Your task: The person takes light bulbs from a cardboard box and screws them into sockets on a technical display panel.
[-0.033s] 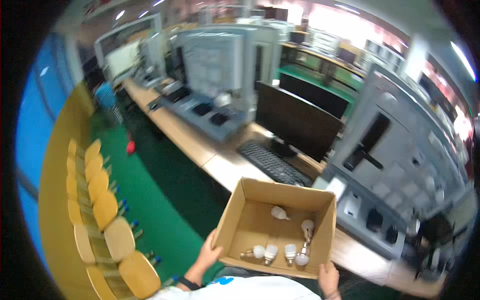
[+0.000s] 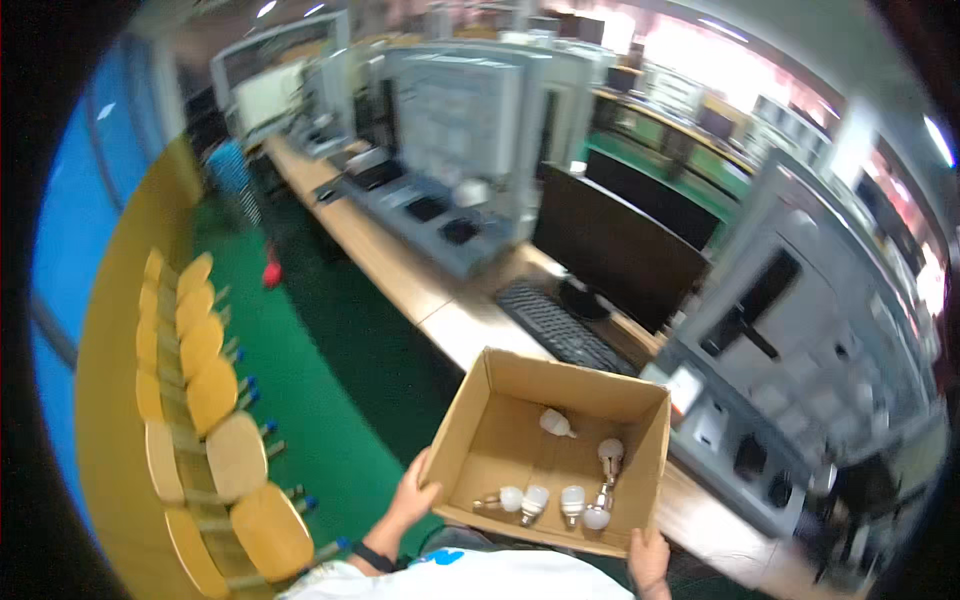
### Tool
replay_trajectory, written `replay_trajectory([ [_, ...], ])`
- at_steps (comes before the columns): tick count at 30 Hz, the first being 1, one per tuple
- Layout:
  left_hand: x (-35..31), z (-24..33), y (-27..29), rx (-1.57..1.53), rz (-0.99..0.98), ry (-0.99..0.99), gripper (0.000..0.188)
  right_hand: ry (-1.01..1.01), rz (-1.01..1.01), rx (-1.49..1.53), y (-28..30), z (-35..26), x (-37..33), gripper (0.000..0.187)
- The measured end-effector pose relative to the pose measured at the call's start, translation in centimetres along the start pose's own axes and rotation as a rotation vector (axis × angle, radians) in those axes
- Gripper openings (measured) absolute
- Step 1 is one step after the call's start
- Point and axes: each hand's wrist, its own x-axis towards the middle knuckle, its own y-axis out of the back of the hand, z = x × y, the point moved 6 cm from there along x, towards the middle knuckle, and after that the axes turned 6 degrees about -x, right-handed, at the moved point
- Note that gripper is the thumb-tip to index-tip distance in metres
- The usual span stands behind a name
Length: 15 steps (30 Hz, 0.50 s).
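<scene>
Overall, the room: I look down on a green floor [image 2: 330,400], with yellow chairs [image 2: 270,530] along the left and a long wooden counter [image 2: 450,322] slanting away to the far left.
Counter gear: a grey upright panel [image 2: 820,290] stands at the right, a black monitor [image 2: 620,245] to its left, and a black keyboard [image 2: 560,325] before the monitor.
Cardboard box: the open-topped cardboard box [image 2: 575,378] is in front of the wearer's white shirt [image 2: 520,580], overlapping the counter in view; whether it touches the counter I cannot tell.
Box handling: I judge it light, with walls fairly stiff but likely to bow if squeezed; the near corners look like sound places to hold, kept level so nothing rolls.
Left grip: the left hand [image 2: 412,497] is closed on the box's left side, towards the near corner.
Right grip: the right hand [image 2: 648,558] holds the near right corner.
Bulbs: six white bulbs [image 2: 553,422] lie loose on the box bottom, one apart near the far wall, the others towards the near and right walls.
Bulb handling: probably light, smooth and breakable; I would pick each up by its base.
</scene>
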Motion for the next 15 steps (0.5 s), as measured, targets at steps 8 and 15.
replay_trajectory([
  [8,3.9,-3.5,14.6,-0.047,0.353,0.013,0.064,0.283,-0.154,0.048,-4.7,-19.5,6.7,0.028],
  [15,11.4,-2.9,21.6,-0.074,0.496,0.028,0.064,0.353,-0.183,0.022,-10.5,-32.4,14.7,0.028],
])
